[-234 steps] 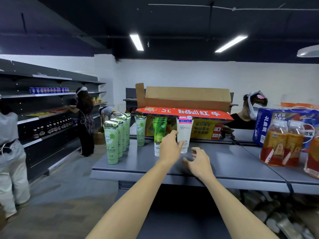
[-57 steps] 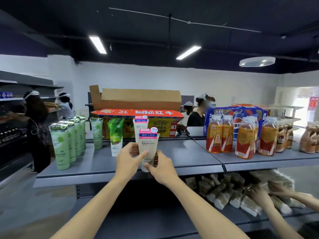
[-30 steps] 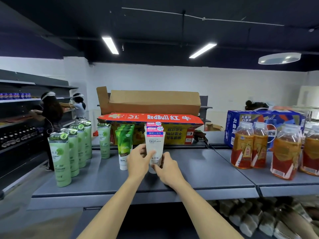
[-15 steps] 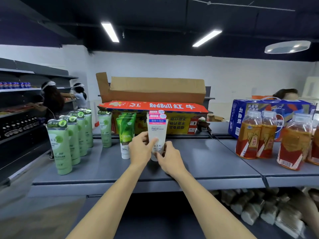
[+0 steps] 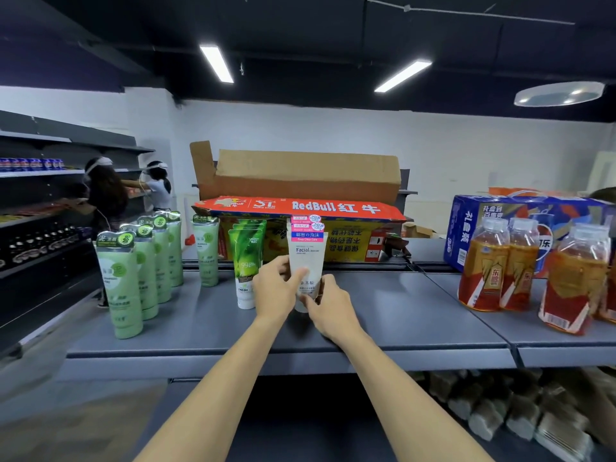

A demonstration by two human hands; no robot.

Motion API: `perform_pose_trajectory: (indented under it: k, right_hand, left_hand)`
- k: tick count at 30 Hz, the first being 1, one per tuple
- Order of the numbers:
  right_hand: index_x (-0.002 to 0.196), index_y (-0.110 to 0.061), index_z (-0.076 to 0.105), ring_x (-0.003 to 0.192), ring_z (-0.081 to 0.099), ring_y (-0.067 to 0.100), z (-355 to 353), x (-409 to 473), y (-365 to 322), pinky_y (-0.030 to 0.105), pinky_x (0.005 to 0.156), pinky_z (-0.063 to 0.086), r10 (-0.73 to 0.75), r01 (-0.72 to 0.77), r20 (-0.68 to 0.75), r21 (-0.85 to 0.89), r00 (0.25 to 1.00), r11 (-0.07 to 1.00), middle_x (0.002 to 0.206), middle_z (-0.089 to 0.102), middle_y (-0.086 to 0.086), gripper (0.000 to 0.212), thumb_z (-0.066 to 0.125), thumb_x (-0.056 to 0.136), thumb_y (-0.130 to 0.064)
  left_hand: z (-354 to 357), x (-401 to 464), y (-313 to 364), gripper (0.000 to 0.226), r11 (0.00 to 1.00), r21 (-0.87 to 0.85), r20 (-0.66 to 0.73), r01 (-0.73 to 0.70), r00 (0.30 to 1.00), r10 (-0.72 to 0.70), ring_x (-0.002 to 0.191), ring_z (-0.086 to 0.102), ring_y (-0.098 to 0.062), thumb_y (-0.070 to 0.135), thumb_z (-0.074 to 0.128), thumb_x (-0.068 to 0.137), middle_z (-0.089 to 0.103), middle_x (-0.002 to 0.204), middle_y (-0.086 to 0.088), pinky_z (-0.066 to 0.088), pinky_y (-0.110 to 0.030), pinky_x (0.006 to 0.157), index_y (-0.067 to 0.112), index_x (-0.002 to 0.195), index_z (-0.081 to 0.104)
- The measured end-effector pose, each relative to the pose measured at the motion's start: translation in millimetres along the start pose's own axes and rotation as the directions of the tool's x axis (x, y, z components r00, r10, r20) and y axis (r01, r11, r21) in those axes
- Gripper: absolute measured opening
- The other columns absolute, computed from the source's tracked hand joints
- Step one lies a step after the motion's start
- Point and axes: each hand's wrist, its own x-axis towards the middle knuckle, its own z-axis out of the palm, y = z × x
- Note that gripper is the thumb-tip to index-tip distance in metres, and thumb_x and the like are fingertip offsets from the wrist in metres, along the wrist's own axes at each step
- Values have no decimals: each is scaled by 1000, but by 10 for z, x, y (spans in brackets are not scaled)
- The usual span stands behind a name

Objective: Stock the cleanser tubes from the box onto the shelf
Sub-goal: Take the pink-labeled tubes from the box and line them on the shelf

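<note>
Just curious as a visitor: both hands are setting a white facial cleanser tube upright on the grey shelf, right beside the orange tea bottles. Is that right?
Not quite. In the head view both the left hand and right hand hold the white facial cleanser tube upright on the grey shelf, but it stands beside the green tube. The orange tea bottles are far off to the right.

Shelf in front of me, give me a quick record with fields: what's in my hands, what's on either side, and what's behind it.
held item: white facial cleanser tube, upright, cap down on the grey shelf
left hand: gripping the tube's left side
right hand: pinching the tube near its cap
immediately left: green aloe tubes, standing
further left: row of pale green tubes
right: orange tea bottles
behind: Red Bull carton with a cardboard box on top
lower shelf: packets, too blurred to identify
</note>
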Motion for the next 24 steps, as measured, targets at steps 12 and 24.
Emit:
perform_pose_trajectory:
  k: [12, 24]
  right_hand:
    - [120, -20, 49, 104, 64, 18, 26, -16, 50, 35, 82, 58, 36, -36, -3, 3, 999, 999, 121, 65, 1, 45, 74, 86, -36]
    - [138, -18, 44, 113, 62, 17, -88, -137, -9, 37, 93, 55, 86, -67, -94, 189, 992, 980, 132, 61, 4, 84, 87, 70, -41]
  left_hand:
    - [-15, -9, 65, 26, 1000, 13, 20, 28, 999, -29, 97, 71, -15, 17, 74, 87, 74, 111, -2, 58, -26, 76, 12, 112, 69]
    - [-315, -219, 410, 57, 985, 136, 109, -102, 990, 87, 114, 52, -11, 13, 76, 85, 59, 130, 0, 51, -39, 99, 18, 137, 53]
